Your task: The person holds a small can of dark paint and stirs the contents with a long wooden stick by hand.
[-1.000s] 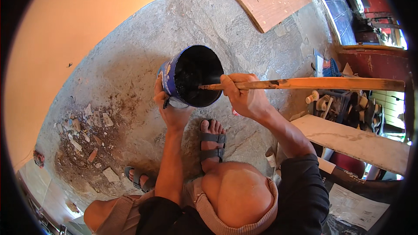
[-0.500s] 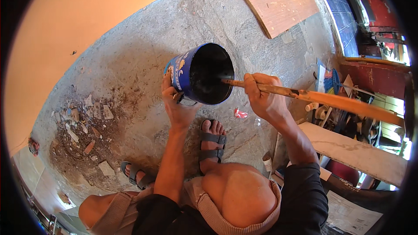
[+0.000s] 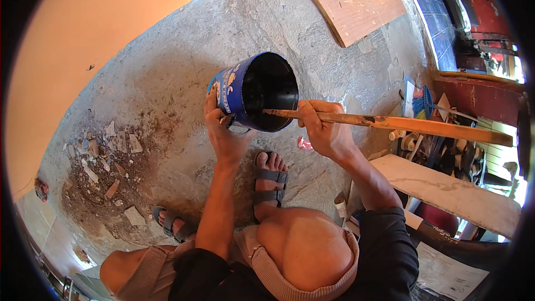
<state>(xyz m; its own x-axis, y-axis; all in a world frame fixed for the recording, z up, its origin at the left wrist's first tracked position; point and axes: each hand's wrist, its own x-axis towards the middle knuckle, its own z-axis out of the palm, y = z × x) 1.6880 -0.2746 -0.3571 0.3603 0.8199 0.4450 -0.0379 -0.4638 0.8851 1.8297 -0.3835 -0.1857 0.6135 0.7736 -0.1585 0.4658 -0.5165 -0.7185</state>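
A blue bucket (image 3: 236, 96) with a dark inside is tilted, its mouth facing right. My left hand (image 3: 227, 138) grips it from below on its left side, fingers against the wall near a handle. My right hand (image 3: 327, 128) is wrapped round a long wooden stick (image 3: 401, 122). The stick's narrow left end reaches through the mouth into the lower part of the bucket. Its broad end sticks out far to the right. What lies deep in the bucket is too dark to tell.
Broken chips and dirt (image 3: 114, 161) lie on the concrete floor at left, beside an orange wall (image 3: 72, 50). A wooden board (image 3: 359, 8) lies at the far right. A plank (image 3: 446, 192) and clutter fill the right side. A red wrapper (image 3: 304, 143) is near my sandalled foot.
My right hand has moved left toward the bucket's mouth, pushing the stick further in and lower. The bucket has shifted slightly up and left in my left hand.
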